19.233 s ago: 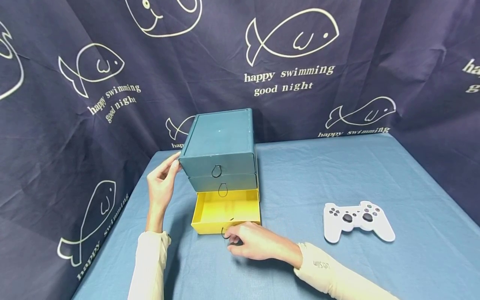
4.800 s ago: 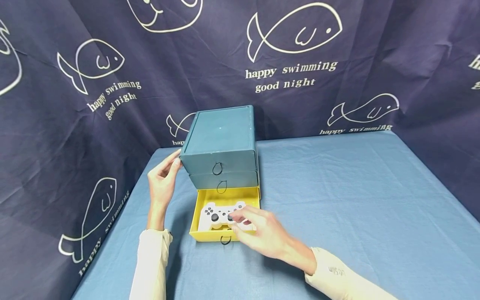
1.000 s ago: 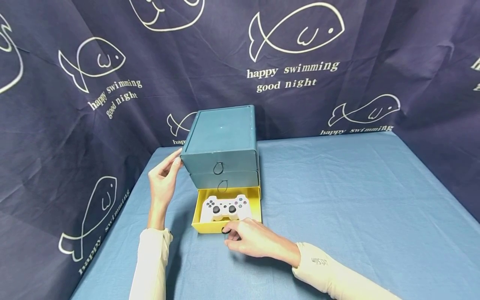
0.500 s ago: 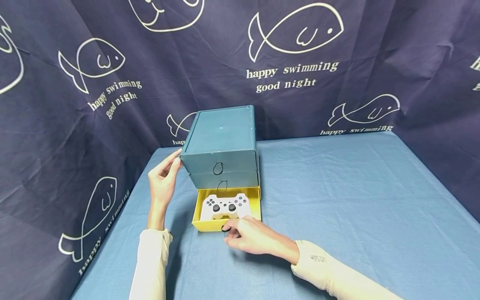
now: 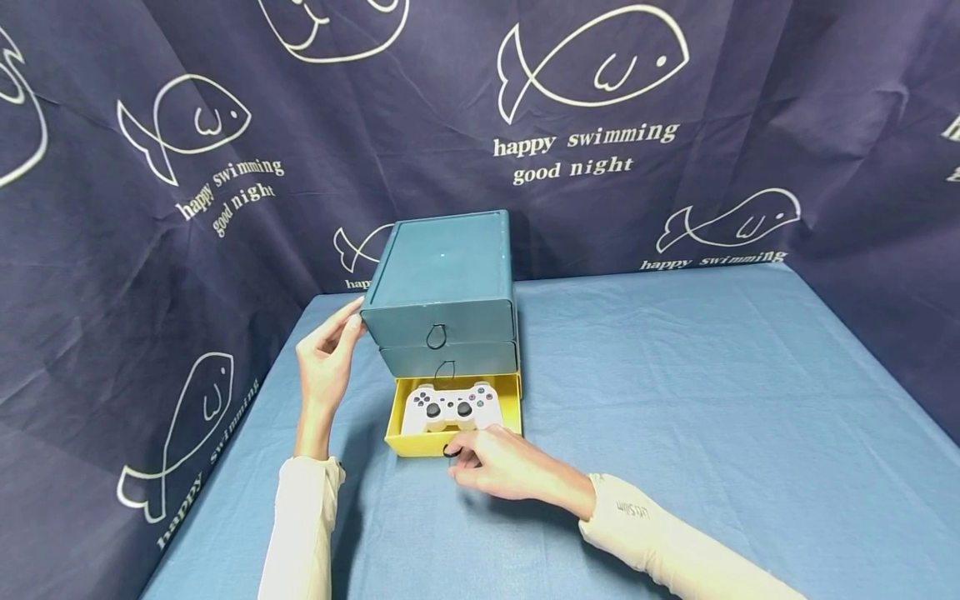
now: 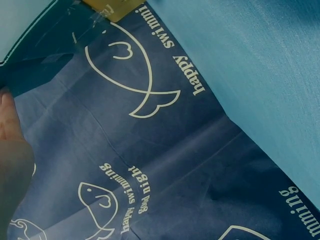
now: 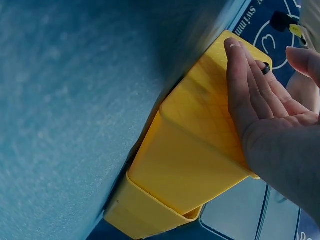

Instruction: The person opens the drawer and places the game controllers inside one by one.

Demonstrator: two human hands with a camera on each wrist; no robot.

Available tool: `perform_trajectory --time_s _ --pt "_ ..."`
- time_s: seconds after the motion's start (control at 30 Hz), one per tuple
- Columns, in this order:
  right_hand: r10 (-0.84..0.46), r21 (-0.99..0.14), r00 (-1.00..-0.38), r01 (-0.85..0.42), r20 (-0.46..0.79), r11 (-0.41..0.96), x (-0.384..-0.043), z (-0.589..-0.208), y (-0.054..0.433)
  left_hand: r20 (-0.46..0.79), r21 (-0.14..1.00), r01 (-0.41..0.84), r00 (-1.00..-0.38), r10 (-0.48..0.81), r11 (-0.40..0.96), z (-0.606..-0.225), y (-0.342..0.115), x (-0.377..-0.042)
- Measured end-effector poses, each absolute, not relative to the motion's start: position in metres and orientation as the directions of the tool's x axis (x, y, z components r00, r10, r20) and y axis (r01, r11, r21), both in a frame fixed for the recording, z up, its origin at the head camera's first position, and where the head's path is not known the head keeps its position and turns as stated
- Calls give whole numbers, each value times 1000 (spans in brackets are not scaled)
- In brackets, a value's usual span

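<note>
A drawer cabinet (image 5: pixel 442 258) with a teal top and two closed teal drawers stands toward the back of the table. Below them its yellow bottom drawer (image 5: pixel 401 448) is partly pulled out. Inside that drawer lies a white game controller (image 5: pixel 453 410), sticks up. My left hand (image 5: pixel 324 362) touches the cabinet's left side near the front corner, thumb and fingers extended. My right hand (image 5: pixel 498 462) is at the yellow drawer's front. In the right wrist view its fingers (image 7: pixel 237 82) lie nearly straight against that front, beside the black loop pull (image 7: pixel 266 68), with the thumb apart.
A blue cloth covers the table (image 5: pixel 660 392). Behind and on both sides hangs a navy curtain (image 5: pixel 585 200) with white fish drawings and lettering. Black loop pulls (image 5: pixel 437 336) hang on the teal drawer fronts.
The controller has gone from the table at right into the yellow drawer. Over the last second, my right hand and the drawer front have moved slightly inward; my left hand stays put.
</note>
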State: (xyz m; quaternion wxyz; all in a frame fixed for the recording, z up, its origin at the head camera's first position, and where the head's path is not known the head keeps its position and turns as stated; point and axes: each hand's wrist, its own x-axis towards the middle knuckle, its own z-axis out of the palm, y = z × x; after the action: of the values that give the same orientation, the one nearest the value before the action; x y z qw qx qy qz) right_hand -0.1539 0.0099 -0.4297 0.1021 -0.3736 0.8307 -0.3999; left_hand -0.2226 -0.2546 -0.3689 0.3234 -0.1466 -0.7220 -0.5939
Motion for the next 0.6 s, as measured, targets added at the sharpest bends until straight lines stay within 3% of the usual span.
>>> perform_trajectory --time_s 0.6 --pt "-696 -741 -705 -540 139 399 -164 -430 8 644 760 597 -746 -170 257 -370 -256 -223"
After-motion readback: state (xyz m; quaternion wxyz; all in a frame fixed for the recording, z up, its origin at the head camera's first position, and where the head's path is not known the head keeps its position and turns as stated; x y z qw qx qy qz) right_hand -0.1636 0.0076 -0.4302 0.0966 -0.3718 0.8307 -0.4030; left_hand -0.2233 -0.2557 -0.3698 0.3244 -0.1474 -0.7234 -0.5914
